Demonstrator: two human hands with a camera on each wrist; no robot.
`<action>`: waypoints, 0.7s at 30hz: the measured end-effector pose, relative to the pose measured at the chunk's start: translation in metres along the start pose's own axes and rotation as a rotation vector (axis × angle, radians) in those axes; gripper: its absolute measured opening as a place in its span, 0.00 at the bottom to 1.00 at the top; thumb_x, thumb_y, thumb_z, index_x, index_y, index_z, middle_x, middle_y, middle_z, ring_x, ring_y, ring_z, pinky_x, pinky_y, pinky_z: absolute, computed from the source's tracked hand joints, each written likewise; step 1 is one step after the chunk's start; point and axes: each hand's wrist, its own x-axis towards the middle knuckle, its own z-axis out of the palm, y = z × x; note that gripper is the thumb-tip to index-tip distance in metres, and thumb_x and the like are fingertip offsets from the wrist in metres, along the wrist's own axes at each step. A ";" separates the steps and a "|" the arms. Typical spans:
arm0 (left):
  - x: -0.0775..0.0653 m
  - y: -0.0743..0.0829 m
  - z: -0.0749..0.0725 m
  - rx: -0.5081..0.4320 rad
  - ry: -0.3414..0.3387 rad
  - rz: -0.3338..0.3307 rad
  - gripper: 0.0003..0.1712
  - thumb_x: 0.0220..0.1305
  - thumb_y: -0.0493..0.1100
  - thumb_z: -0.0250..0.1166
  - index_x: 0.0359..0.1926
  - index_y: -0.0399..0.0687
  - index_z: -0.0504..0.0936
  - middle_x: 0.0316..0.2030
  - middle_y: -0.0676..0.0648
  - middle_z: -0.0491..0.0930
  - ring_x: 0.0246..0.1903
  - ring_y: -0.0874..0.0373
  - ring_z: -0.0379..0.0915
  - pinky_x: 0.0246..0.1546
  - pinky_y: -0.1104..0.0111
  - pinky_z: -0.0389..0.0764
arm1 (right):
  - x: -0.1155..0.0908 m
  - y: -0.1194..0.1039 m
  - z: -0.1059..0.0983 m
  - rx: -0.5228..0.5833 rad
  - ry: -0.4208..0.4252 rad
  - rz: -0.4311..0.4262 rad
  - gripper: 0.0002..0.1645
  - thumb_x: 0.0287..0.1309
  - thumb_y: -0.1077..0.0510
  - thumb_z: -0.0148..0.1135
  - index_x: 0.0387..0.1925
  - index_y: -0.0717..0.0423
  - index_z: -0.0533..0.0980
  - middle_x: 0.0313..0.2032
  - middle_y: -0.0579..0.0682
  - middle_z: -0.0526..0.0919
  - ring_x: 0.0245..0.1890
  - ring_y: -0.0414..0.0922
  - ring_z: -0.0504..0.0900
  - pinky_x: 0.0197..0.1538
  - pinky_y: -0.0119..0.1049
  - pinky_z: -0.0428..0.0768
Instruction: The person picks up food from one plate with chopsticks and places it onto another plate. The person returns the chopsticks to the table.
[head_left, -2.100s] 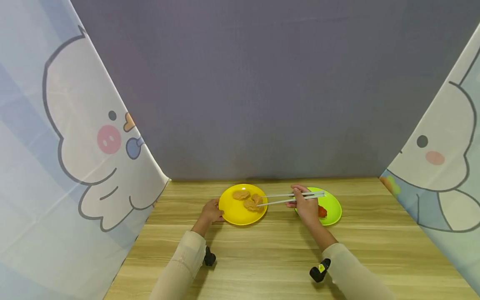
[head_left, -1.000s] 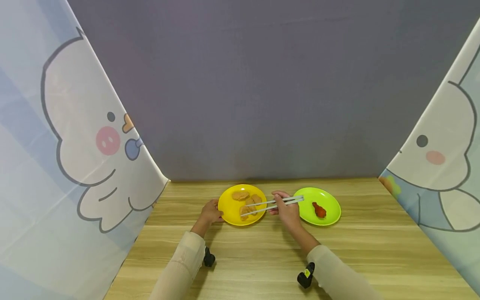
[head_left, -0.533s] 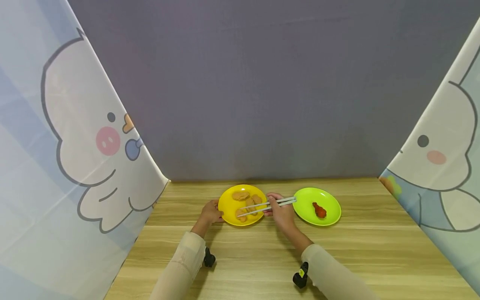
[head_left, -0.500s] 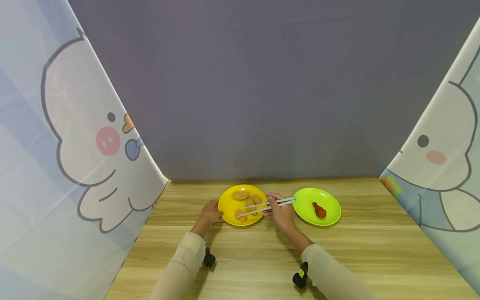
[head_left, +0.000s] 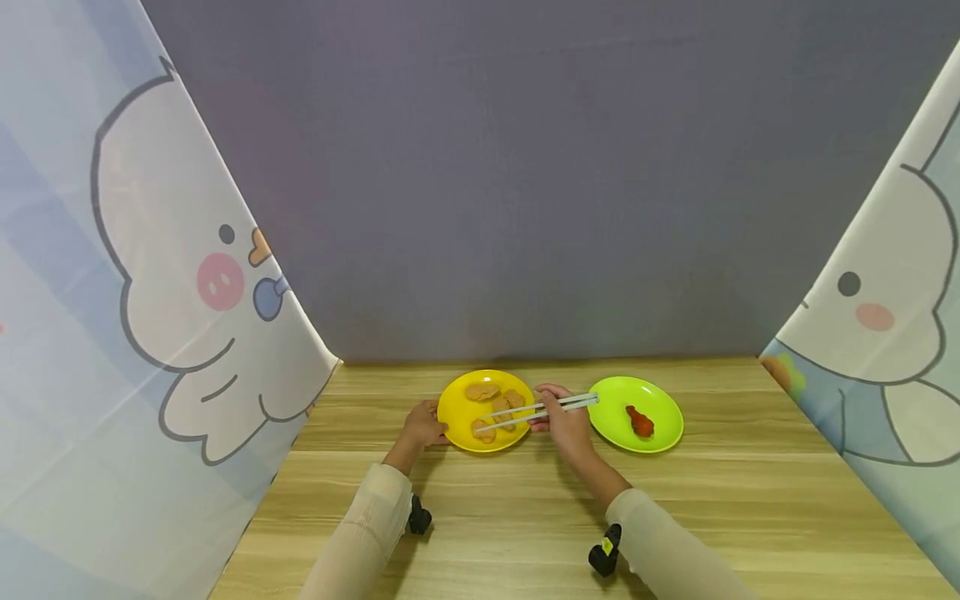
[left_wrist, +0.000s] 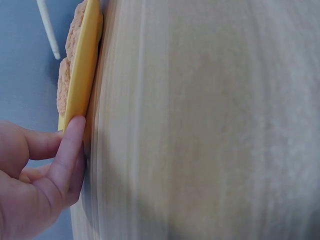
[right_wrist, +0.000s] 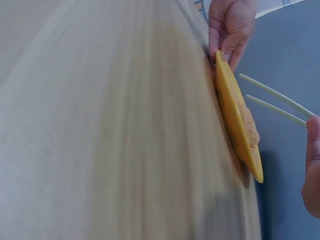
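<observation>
In the head view, my left hand (head_left: pixel 422 423) pinches the left rim of a yellow plate (head_left: pixel 453 417) between thumb and fingers. Several breaded nuggets (head_left: pixel 482 391) lie on that plate, one nugget (head_left: pixel 483 432) at its front. My right hand (head_left: pixel 567 427) holds a pair of pale chopsticks (head_left: pixel 583 402) that reach left over the plate. Seen from the right wrist, the chopstick tips stand apart in the air above the plate, with nothing between them. Right of the right hand, a green plate (head_left: pixel 617 421) bears a red drumstick (head_left: pixel 641 422).
A wood-grain table (head_left: pixel 517 517) carries both plates. Behind it rises a grey backdrop (head_left: pixel 480 208), and printed cartoon cloths (head_left: pixel 225 350) slope down at both sides. Each sleeve has a small black camera (head_left: pixel 604 552) at the wrist.
My right hand has moved left from over the green plate, uncovering the drumstick. One nugget has shifted to the front of the yellow plate, and the chopsticks hold nothing. My left hand stays put.
</observation>
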 end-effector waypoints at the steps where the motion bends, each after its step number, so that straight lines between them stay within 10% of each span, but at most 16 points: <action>1: 0.000 0.000 0.000 0.000 -0.001 -0.002 0.38 0.61 0.21 0.60 0.73 0.30 0.64 0.60 0.26 0.74 0.43 0.44 0.85 0.35 0.61 0.92 | 0.001 -0.001 -0.001 0.011 0.008 0.000 0.15 0.75 0.62 0.54 0.52 0.69 0.79 0.33 0.63 0.85 0.23 0.49 0.88 0.30 0.49 0.90; 21: -0.001 -0.001 0.001 0.007 0.007 0.018 0.36 0.61 0.21 0.59 0.71 0.30 0.66 0.59 0.27 0.75 0.43 0.44 0.85 0.35 0.61 0.92 | 0.004 -0.011 -0.041 0.016 0.099 -0.033 0.14 0.74 0.60 0.55 0.50 0.66 0.79 0.27 0.50 0.84 0.21 0.44 0.87 0.26 0.37 0.90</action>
